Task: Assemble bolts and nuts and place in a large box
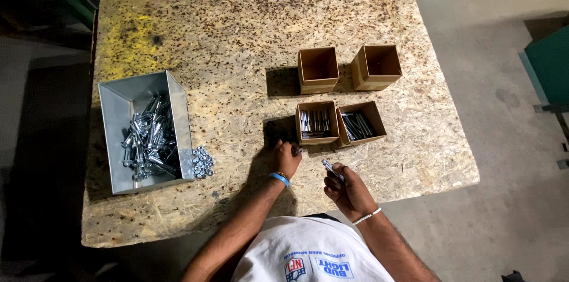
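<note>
- Bolt [331, 169]: a short silvery one, pinched in the right hand [349, 190] just off the near edge of the table [249, 15], its tip pointing up and to the left.
- Right hand: curled narrow around the bolt, wrist bent inward, a pale bracelet [367, 217] on the wrist; the forearm comes up from the lower right.
- Left hand [285, 157]: lies knuckles-up on the table, just beside the near left box [317, 123]. Fingers are folded; I cannot tell whether it holds anything. A blue band [279, 179] circles the wrist.
- Two near boxes, the left one and its neighbour [361, 122], touch each other and hold rows of bolts.
- Two far boxes [318, 68] [376, 66] stand behind them, near each other.
- Metal bin [121, 104], well apart on the left, is piled with bolts; a heap of nuts [202, 161] sits just beside its right wall.
</note>
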